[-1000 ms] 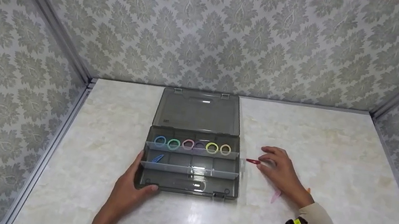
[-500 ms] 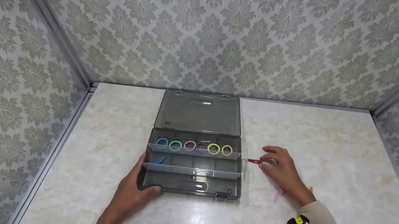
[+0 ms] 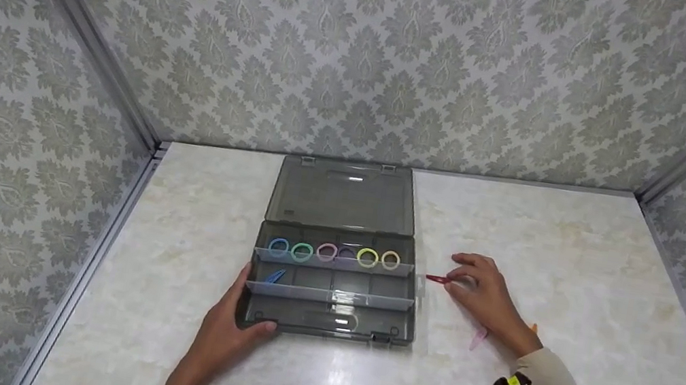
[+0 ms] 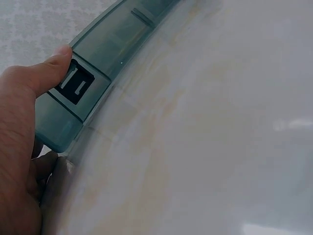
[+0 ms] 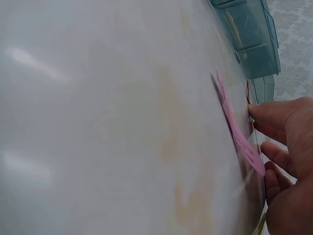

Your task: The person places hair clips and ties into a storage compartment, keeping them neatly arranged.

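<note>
In the head view my left hand (image 3: 221, 331) holds the front left corner of a grey see-through compartment box (image 3: 296, 312), thumb on its front edge. The left wrist view has this thumb beside a dark latch (image 4: 76, 82). Right of the box, my right hand (image 3: 484, 301) pinches one end of a red snap hair clip (image 3: 434, 279) low over the table. A blue hair clip (image 3: 276, 276) lies at the left of the box's middle row. Small hair ties, among them a yellow one (image 3: 367, 258), line the back row. Below my right hand lies a pink hair clip (image 3: 479, 339).
The box's lid (image 3: 345, 200) is folded back toward the patterned wall (image 3: 372, 52). Something orange (image 3: 534, 328) shows partly behind my right wrist. The pale marbled table (image 3: 609, 296) extends on both sides of the box.
</note>
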`<state>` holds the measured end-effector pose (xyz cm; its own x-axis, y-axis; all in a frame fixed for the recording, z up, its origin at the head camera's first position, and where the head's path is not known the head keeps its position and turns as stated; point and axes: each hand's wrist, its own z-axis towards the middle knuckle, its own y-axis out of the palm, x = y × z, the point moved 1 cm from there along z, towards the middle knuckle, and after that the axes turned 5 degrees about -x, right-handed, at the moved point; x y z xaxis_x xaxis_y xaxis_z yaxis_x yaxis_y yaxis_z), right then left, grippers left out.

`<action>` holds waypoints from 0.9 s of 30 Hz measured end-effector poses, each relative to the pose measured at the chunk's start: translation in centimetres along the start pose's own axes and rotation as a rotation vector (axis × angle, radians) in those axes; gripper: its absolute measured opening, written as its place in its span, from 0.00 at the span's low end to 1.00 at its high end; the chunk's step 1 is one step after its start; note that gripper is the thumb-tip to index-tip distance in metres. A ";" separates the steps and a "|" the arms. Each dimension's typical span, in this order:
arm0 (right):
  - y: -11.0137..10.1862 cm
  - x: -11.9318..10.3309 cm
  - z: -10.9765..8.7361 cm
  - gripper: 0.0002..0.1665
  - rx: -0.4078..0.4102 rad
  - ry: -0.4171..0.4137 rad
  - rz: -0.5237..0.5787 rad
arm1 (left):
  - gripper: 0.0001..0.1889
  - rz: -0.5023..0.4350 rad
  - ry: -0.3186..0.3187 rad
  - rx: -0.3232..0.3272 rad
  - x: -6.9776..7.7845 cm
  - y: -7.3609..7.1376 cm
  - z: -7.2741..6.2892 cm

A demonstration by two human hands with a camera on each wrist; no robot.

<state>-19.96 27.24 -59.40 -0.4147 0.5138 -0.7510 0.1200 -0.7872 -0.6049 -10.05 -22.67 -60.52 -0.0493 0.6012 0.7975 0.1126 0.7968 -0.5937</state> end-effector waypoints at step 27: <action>-0.3 -2.8 3.4 0.09 0.166 -0.013 0.151 | 0.65 -0.010 0.044 0.010 0.0 -0.1 -0.3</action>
<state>-21.88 24.83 -56.20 -0.4152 0.3826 -0.8254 0.0315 -0.9007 -0.4333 -9.78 -22.76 -60.47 -0.0062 0.5904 0.8071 0.1019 0.8033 -0.5868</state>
